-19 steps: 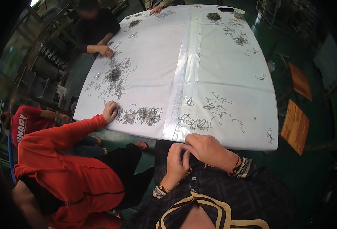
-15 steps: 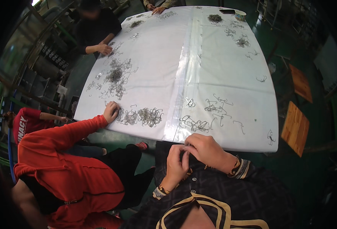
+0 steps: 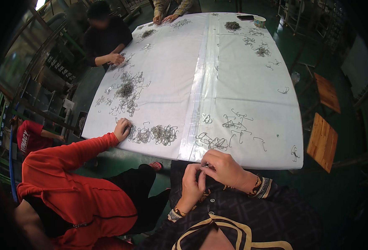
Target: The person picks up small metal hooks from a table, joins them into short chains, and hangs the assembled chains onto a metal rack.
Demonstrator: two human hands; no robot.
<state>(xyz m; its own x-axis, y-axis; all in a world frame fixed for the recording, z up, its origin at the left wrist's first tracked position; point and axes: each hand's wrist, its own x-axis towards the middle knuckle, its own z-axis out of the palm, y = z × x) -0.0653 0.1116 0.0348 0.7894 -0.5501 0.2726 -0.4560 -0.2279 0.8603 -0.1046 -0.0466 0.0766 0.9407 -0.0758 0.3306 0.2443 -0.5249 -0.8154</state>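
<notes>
My left hand (image 3: pixel 192 184) and my right hand (image 3: pixel 226 167) meet just off the table's near edge, fingertips pinched together. A small greyish bit shows between them, too little of it to name. Straight beyond them on the white-covered table (image 3: pixel 250 87) lies a cluster of bent wire hooks (image 3: pixel 212 141). More loose hooks (image 3: pixel 233 121) are scattered a little farther off, and a shiny little bunch (image 3: pixel 206 118) lies near the clear tape strip.
Beside me on the left, a person in a red jacket (image 3: pixel 63 166) rests a hand by a dense hook pile (image 3: pixel 163 134). Two other people work at the far left and far end. A paper cup (image 3: pixel 259 21) and dark phone (image 3: pixel 245 17) sit far right. Wooden stools (image 3: pixel 322 142) stand to the right.
My hands stay pinched together, with the fingertips slightly shifted. The view has tipped a little, so the table sits lower. The far person's hands have moved apart from each other.
</notes>
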